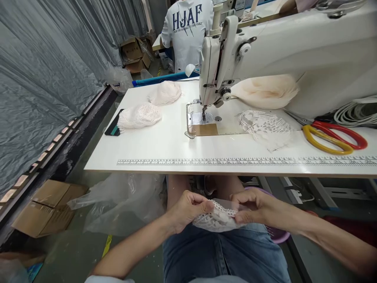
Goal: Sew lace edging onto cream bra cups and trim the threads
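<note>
Both of my hands are low over my lap, below the table's front edge. My left hand (pixel 188 208) and my right hand (pixel 253 206) are each closed in a pinch on one small piece of white lace fabric (pixel 216 218), which hangs bunched between them. Above, the white sewing machine (pixel 265 51) stands on the white table (pixel 165 145), its needle (pixel 203 112) over the metal plate. Another white lace piece (pixel 265 127) lies flat to the right of the needle.
Two pale lace cups (pixel 140 116) (pixel 165 92) lie on the table's left part, a peach fabric bundle (pixel 265 91) under the machine arm. Red and yellow scissors (pixel 332 135) lie right. A person in a white shirt (pixel 187 27) works behind. Clear bag (pixel 118 200) and cardboard box (pixel 48 208) on the floor left.
</note>
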